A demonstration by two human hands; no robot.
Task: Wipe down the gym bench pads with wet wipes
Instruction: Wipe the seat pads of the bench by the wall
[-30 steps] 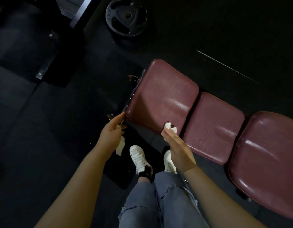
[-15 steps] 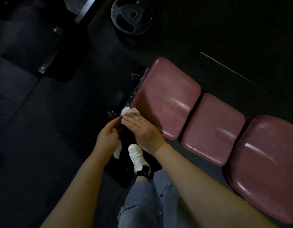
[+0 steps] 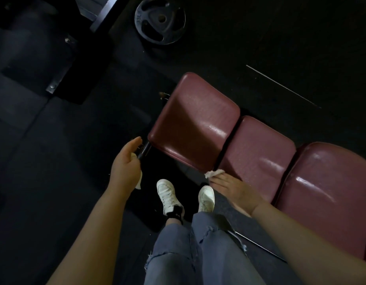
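A maroon gym bench runs diagonally from the centre to the lower right, with three pads: the end pad [image 3: 195,124], the middle pad [image 3: 258,155] and the large pad [image 3: 330,194]. My right hand [image 3: 235,192] lies with straight fingers along the near edge of the bench, pressing a crumpled white wipe [image 3: 214,173] at the gap between the end and middle pads. My left hand [image 3: 125,165] hovers left of the end pad's near corner, holding another white wipe [image 3: 137,183] in its palm, mostly hidden.
A black weight plate [image 3: 159,20] lies on the dark rubber floor beyond the bench. A metal frame base [image 3: 60,79] stands at the upper left. My white shoes [image 3: 168,195] and jeans are directly below, close to the bench's near side.
My right hand slid the wipe from the end pad's left corner rightward along the near edge to the gap between pads. My left hand stayed near the corner.
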